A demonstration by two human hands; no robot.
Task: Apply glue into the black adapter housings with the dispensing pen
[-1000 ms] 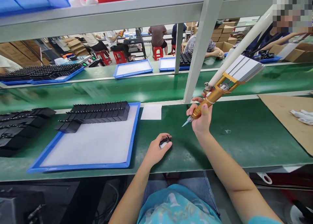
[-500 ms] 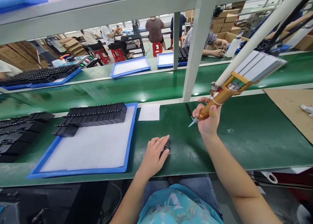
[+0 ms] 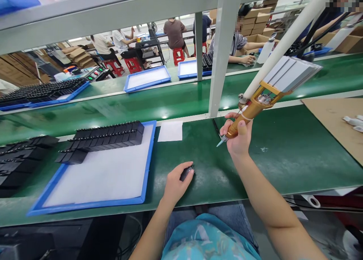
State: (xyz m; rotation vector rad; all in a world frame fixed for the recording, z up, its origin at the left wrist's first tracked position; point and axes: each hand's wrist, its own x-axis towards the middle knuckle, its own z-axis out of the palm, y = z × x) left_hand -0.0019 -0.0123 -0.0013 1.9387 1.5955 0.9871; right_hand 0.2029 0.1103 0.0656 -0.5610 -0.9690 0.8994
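Observation:
My left hand (image 3: 175, 183) is on the green bench (image 3: 210, 184), its thumb and fingers closed around a small black box-shaped part (image 3: 186, 173); the palm hides some of it. In the raised grip of my right hand (image 3: 241, 140) is a gold-coloured pen-like dispensing tool (image 3: 248, 112) with a tapered light-blue tip. That tip points down and left, apart from the black part. On the left, a blue-rimmed tray (image 3: 147, 175) lined with white holds rows of black box-shaped parts (image 3: 113, 136).
More black parts (image 3: 19, 161) stand left of the tray. A white paper sheet (image 3: 170, 131) and a black pen-like stick (image 3: 216, 127) lie toward the back. A grey post (image 3: 217, 63) rises behind. Brown cardboard (image 3: 334, 120) covers the right side. Other people sit at benches beyond.
The fingers of my left hand have gone from lying stretched over the black part to curling around its sides. My right hand still holds the tool in nearly the same place.

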